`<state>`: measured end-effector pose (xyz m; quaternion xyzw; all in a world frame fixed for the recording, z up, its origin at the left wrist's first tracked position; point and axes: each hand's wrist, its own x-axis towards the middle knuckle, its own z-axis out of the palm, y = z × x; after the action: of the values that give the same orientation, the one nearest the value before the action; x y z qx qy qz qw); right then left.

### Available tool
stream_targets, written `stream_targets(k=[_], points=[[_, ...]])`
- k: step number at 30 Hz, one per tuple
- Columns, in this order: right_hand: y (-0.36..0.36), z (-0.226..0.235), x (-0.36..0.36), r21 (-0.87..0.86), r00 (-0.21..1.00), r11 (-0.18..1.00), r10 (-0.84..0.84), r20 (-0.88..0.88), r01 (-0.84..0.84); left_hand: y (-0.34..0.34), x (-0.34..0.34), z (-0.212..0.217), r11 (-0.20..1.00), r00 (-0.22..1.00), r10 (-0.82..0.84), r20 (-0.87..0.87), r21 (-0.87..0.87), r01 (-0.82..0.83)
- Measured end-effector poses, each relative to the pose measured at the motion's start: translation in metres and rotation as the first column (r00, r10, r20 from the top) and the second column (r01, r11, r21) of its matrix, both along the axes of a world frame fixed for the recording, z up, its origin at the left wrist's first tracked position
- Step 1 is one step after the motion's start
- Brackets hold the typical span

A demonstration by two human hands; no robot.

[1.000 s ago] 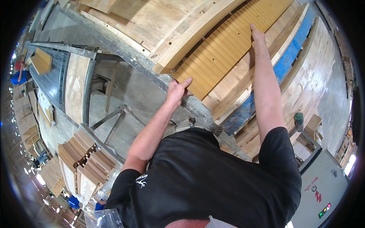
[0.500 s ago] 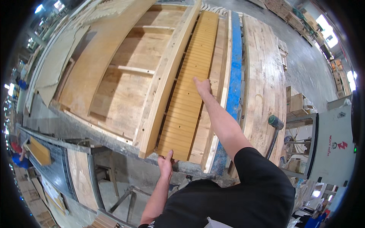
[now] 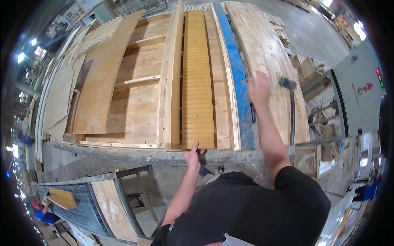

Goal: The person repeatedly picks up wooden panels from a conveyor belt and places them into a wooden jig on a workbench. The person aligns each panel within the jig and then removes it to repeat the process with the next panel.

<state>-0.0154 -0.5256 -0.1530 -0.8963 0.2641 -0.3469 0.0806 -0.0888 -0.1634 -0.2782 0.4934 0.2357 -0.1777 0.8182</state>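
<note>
Grey-edged workbench (image 3: pixel 242 156), upper frame: left hand (image 3: pixel 192 156) grips a long yellow-brown wooden board (image 3: pixel 198 92) at centre, apparently steadying it; right hand (image 3: pixel 259 89), grip unclear, near green-headed mallet (image 3: pixel 288 83). Next move calls for steadiness.

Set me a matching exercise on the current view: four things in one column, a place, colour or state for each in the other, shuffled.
Column one
1. Striped board
2. Left hand
3. Right hand
4. Mallet

Column two
A. Thumb over the striped board's near end
B. Green-headed, handle running toward the picture's lower edge
C. Yellow-brown, lying lengthwise up the picture
D. Blurred, just left of the mallet's head

Right pairs: 1-C, 2-A, 3-D, 4-B
</note>
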Motion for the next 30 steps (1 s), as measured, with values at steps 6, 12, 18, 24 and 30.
stream_targets(k=[6, 12, 18, 24, 30], points=[[-0.043, -0.053, -0.158, -0.200, 0.991, 0.980, -0.037, -0.127, 0.011, 0.011, 0.001, -0.028, 0.977, 0.974, -0.215, 0.077, 0.005, 0.215], [-0.030, -0.050, -0.158, -0.211, 0.996, 0.977, 0.013, -0.085, -0.030, 0.025, 0.006, -0.050, 0.958, 0.956, -0.286, 0.062, 0.022, 0.285], [-0.029, -0.047, -0.176, -0.171, 0.994, 0.980, 0.106, 0.009, -0.103, 0.029, 0.001, -0.032, 0.940, 0.942, -0.336, 0.021, 0.074, 0.334], [-0.049, -0.062, -0.166, -0.123, 1.000, 0.992, 0.001, 0.022, 0.001, 0.022, 0.005, -0.031, 0.935, 0.940, -0.337, 0.055, 0.141, 0.327], [-0.037, -0.047, -0.167, -0.015, 1.000, 1.000, 0.018, 0.021, -0.018, 0.024, 0.003, -0.030, 0.938, 0.942, -0.333, 0.040, 0.121, 0.326]])
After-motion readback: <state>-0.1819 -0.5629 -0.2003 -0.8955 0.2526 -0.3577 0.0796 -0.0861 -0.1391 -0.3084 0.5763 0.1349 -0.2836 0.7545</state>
